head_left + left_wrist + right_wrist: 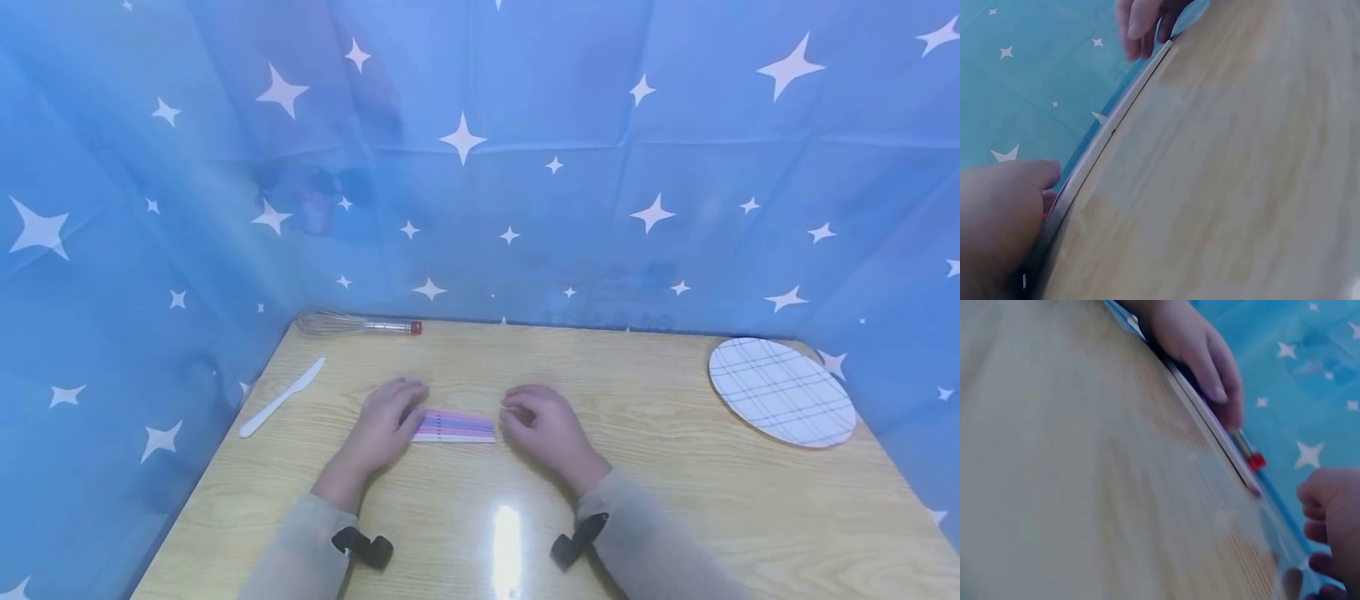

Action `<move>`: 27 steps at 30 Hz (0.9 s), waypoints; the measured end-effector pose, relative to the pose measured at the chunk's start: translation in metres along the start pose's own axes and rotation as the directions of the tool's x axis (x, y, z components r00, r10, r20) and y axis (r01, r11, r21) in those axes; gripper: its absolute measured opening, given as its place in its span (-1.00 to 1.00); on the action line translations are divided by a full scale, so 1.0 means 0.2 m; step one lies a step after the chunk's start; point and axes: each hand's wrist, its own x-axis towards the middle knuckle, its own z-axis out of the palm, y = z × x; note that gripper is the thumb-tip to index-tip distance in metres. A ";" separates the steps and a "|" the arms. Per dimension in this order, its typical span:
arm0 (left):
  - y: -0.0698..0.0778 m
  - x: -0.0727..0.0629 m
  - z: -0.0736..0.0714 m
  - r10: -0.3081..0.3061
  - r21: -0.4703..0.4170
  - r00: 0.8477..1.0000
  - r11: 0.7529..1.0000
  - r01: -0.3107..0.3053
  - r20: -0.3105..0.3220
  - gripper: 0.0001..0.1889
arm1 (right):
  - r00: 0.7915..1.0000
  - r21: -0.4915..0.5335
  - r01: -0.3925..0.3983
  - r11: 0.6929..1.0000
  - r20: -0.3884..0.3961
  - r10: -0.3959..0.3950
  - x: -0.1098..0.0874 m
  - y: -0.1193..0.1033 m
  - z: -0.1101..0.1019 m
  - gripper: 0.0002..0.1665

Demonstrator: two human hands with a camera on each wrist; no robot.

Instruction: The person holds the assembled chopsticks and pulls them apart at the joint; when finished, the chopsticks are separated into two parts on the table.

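Observation:
A flat striped piece [465, 427] in pink, purple and white lies at the table's middle, with a row of small dark marks across it. From the left wrist view it appears as a thin pale-edged slab [1100, 140]. My left hand [385, 423] is at its left end, thumb over or beside that end; contact is unclear. In the right wrist view the left hand's fingers [1227, 381] point down, fairly straight. Just off the right end, my right hand [547, 427] hangs with loosely bent fingers, holding nothing.
On the wooden table [465, 492], a whisk [356, 324] with a red handle end lies at the back left edge. Nearer is a white plastic knife [283, 397]. An oval white plaid board or mat [782, 392] is at the right. A blue star-patterned curtain [570, 225] borders the table.

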 end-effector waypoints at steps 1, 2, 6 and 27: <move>0.00 0.00 0.00 0.003 0.010 1.000 1.000 -0.003 -0.003 -0.58 | 1.000 -0.010 0.003 1.000 0.006 -0.003 0.01 -0.02 0.02 -0.72; 0.00 -0.01 0.01 0.007 0.015 1.000 1.000 -0.007 -0.009 -0.58 | 1.000 -0.022 0.006 1.000 0.012 -0.006 0.01 -0.03 0.04 -0.73; 0.01 -0.01 0.01 0.005 0.023 1.000 1.000 -0.004 -0.029 -0.64 | 0.999 -0.077 0.038 0.996 0.024 -0.036 0.04 -0.08 0.10 -0.74; 0.00 0.00 0.01 -0.026 -0.013 0.997 1.000 0.025 -0.070 -0.80 | 0.997 -0.135 0.080 0.988 -0.001 -0.081 0.04 -0.08 0.18 -0.79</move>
